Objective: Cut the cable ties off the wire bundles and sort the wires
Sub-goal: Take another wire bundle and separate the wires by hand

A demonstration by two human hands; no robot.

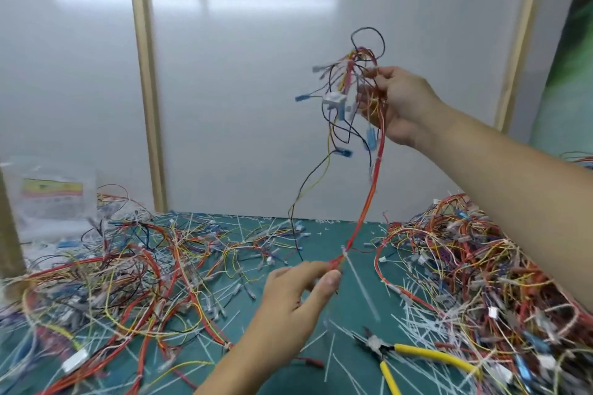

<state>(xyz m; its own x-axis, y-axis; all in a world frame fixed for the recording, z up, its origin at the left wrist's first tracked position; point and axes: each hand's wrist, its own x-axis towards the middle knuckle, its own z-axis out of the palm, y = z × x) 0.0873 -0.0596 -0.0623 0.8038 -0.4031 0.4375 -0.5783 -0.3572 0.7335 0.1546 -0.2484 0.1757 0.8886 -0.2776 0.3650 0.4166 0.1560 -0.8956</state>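
Labelled clear bag (53,199), wooden post (146,80), green mat (330,234)

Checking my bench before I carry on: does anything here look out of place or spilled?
Cut white cable ties lie scattered all over the green mat, mixed in with the wire piles. The yellow-handled cutters lie among them near the front edge, easy to lose. The held wire bundle looks undamaged.

1. The bare left hand (296,297): fingers uncovered; thumbnail short, plain and rounded.
2. The bare right hand (399,106): uncovered at knuckles and fingers; fingertips blurred.
3. The left forearm (244,362): bare to the frame edge.
4. The right forearm (513,179): bare along its visible length.
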